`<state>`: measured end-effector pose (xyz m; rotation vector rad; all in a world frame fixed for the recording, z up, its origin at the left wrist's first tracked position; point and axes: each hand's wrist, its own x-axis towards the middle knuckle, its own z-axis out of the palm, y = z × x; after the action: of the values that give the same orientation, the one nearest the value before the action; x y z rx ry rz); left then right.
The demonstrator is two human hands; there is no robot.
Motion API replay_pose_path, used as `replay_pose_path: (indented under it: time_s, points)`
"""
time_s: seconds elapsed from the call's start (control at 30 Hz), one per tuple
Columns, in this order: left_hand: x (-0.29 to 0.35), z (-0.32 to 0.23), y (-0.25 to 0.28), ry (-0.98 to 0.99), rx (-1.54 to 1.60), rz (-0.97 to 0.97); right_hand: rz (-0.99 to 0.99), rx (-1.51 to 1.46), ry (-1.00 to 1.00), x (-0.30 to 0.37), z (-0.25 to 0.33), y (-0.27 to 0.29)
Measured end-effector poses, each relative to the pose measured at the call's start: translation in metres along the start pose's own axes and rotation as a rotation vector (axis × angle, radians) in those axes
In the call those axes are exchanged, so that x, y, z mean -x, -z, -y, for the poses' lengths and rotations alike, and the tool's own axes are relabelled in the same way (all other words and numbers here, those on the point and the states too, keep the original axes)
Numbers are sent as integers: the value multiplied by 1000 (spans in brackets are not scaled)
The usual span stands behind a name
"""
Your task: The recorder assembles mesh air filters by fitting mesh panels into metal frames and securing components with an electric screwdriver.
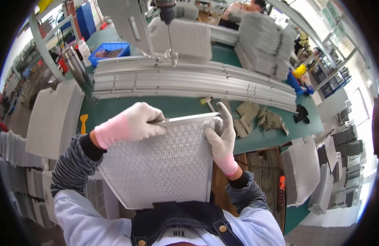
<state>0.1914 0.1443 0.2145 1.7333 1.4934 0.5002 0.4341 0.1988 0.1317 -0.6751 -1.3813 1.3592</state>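
A silver metal mesh filter panel point(160, 164) with a thin aluminium frame slants between my arms, its lower edge against my apron. My left hand point(134, 125), in a white glove with a pink cuff, pinches the frame strip point(189, 119) along the far edge. At the far right corner my right hand point(222, 141), gloved alike, grips the frame with the thumb on the near side and a finger pointing up. Part of its fingers is hidden behind the corner. Just beyond lies a small hammer point(207, 102) on the green table point(173, 107).
Long aluminium profiles point(185, 84) lie across the table under an overhead machine with a thin hanging tool point(171, 41). Grey flat pieces point(248, 112) lie to the right. A blue bin point(111, 52), steel flask point(74, 65) and yellow scraper point(83, 124) are left. Stacked panels point(265, 45) stand behind.
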Motion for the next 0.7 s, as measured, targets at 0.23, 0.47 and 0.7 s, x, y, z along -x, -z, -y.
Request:
replay_pose_path:
  time_s: [0.23, 0.47, 0.7]
  points:
    - [-6, -14, 0, 81, -5, 23, -91, 687, 489, 6, -12, 11]
    - [-39, -35, -11, -6, 95, 226, -224, 641, 513, 29, 12, 50]
    - [-60, -36, -23, -86, 25, 259, -376, 350, 126, 35, 25, 54]
